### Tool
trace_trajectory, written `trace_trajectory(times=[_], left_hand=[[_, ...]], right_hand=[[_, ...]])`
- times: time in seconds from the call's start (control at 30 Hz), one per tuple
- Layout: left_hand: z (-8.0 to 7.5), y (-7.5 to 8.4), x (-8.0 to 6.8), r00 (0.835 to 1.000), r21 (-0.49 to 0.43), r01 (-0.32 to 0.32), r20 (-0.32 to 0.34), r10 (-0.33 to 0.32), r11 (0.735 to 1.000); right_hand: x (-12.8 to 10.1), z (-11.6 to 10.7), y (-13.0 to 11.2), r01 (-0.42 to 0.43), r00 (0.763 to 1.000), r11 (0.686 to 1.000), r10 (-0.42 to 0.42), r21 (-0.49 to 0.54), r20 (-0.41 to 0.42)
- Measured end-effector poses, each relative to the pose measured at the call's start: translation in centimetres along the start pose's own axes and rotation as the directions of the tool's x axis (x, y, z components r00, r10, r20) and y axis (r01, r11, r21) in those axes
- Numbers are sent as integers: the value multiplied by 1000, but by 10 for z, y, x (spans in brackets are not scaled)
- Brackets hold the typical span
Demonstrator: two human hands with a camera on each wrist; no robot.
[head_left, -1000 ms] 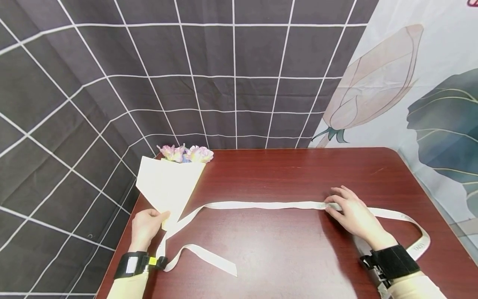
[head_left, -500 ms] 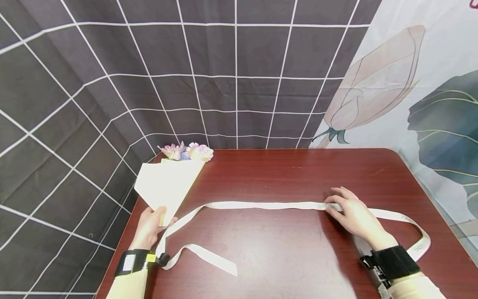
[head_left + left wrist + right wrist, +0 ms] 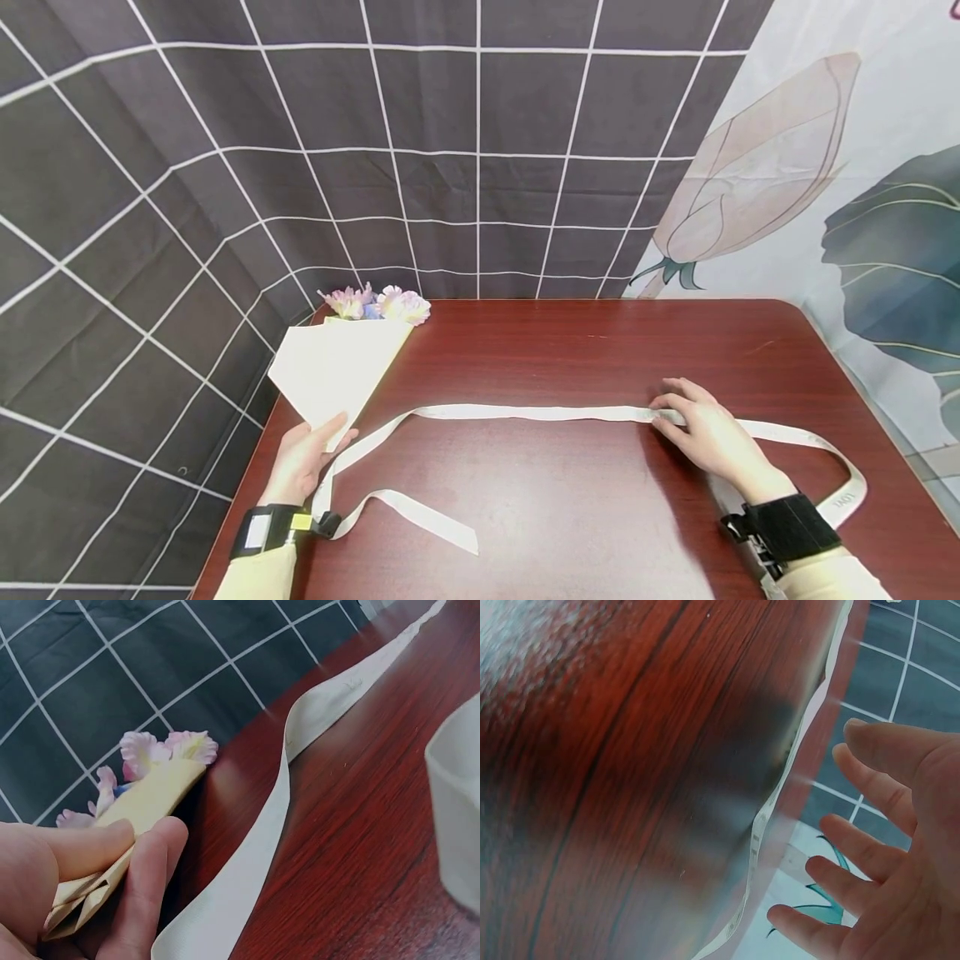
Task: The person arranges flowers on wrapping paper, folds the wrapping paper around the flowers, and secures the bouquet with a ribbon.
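Note:
A small bouquet wrapped in cream paper [image 3: 341, 358] lies toward the table's left side, its pink-and-lilac flowers [image 3: 401, 305] facing the back. Around its narrow folded end [image 3: 82, 900] my left hand [image 3: 300, 458] grips, thumb on top and fingers beneath; the palm side is partly hidden. A long white ribbon [image 3: 525, 412] runs across the table from beside the left wrist to the right. Over its right part my right hand [image 3: 708, 433] hovers with fingers relaxed and slightly spread. In the right wrist view those fingers [image 3: 847, 840] stand apart from the ribbon [image 3: 761, 825], holding nothing.
The loose ribbon end [image 3: 427, 521] curls on the front left of the dark red wooden table [image 3: 540, 358]. A ribbon loop with printed letters [image 3: 843, 497] bends round beyond the right wrist. A grey gridded cloth [image 3: 420, 108] hangs behind and at left, a floral cloth [image 3: 780, 167] at right.
My left hand has changed its hold on the paper's narrow end, with its fingers now reaching underneath. The bouquet's paper has tilted slightly. The right hand and ribbon look almost unmoved.

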State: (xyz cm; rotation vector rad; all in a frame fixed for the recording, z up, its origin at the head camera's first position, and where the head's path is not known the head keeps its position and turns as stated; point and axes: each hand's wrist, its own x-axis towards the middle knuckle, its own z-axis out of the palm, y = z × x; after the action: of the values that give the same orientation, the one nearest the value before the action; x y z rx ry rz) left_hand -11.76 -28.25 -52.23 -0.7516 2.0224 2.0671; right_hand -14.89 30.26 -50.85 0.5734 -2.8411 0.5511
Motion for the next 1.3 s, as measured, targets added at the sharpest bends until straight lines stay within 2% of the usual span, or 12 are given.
trace_trajectory(times=[0.23,0.5,0.67,0.87,1.03,1.17,1.3], left_hand=[[10,4,-11,999,-142,3,32,2,990],[32,8,-23,999,-191,-5,48,15,982],[56,8,-29,997,-277,-43,46,58,960],[86,5,-40,994,-278,-64,71,87,958],[117,-3,-49,988,-293,-53,124,93,955],[144,-9,-56,976,-298,-45,190,105,954],[169,-13,-62,965,-272,-38,238,106,962]], right_hand=[[-2,2,-5,11,1000,1000,-11,6,20],[1,6,-17,29,999,999,-30,45,18],[7,10,-24,53,998,996,-56,71,37],[13,15,-40,59,996,991,-67,124,60],[19,18,-59,78,994,975,-93,210,64],[28,14,-73,33,997,963,-49,268,56],[40,14,-89,-84,994,933,55,351,91]])
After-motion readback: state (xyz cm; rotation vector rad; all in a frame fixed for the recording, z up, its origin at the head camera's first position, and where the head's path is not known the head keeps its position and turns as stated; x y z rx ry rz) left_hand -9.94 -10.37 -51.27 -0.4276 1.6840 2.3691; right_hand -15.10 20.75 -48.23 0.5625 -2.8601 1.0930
